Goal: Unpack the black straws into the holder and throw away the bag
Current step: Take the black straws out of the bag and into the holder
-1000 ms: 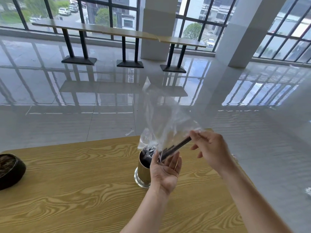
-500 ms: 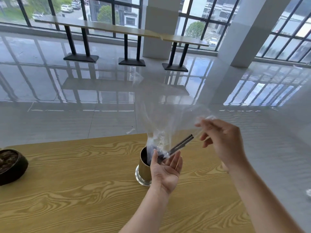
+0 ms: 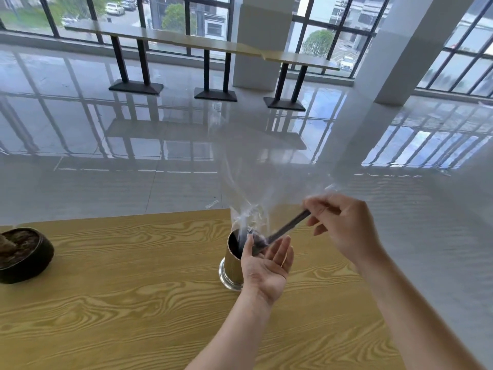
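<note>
A gold metal holder (image 3: 232, 263) stands upright on the wooden table (image 3: 133, 289). A clear plastic bag (image 3: 250, 182) rises above its mouth, its lower end bunched at the rim. A few black straws (image 3: 288, 229) lean out of the holder to the right. My right hand (image 3: 344, 228) pinches their upper ends together with the bag's edge. My left hand (image 3: 266, 265) is in front of the holder, palm up, its fingers at the straws' lower part and the bunched bag; the straws' bottoms are hidden.
A dark round bowl (image 3: 22, 253) sits at the table's left edge. Beyond the table's far edge lies a shiny tiled floor with a long counter (image 3: 202, 44) on black legs, a white pillar (image 3: 262, 41) and tall windows.
My right hand has moved right and slightly up with the straw ends and bag edge, then lowered a little. The view has shifted so the bowl shows more. The left hand has stayed at the holder.
</note>
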